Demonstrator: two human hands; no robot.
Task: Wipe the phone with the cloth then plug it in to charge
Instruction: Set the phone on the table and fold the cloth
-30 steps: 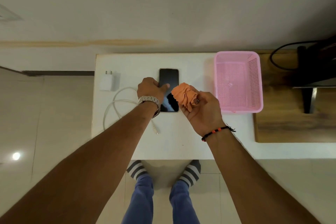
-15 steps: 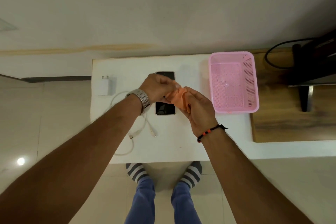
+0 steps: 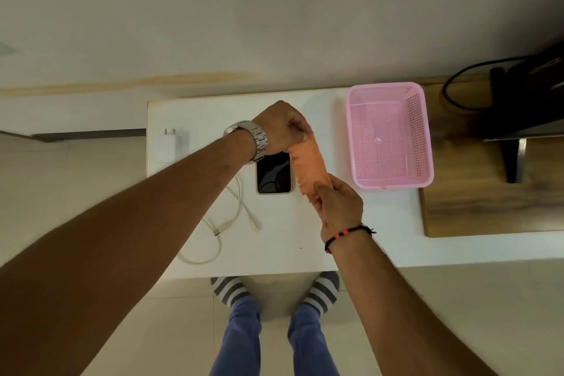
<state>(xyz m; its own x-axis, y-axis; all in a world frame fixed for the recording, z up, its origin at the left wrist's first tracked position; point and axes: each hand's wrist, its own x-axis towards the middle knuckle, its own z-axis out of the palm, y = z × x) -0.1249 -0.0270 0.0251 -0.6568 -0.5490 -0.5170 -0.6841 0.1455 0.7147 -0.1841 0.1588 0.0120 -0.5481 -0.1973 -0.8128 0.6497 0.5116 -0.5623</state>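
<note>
My left hand [image 3: 282,127] and right hand [image 3: 337,207] each pinch an end of the cloth [image 3: 309,166], stretched above the table [image 3: 290,247] beside the phone [image 3: 273,174].

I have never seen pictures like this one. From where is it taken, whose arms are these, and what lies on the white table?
The camera sits on a person's head and looks down, so the two arms, the legs and the striped socks are their own. No machine is involved. The left hand, with a wristwatch, and the right hand stretch an orange cloth between them. Under it, a phone lies screen up on the white table. Left of the phone are a white charger plug and a loose white cable. To the right stands a pink basket.
</note>
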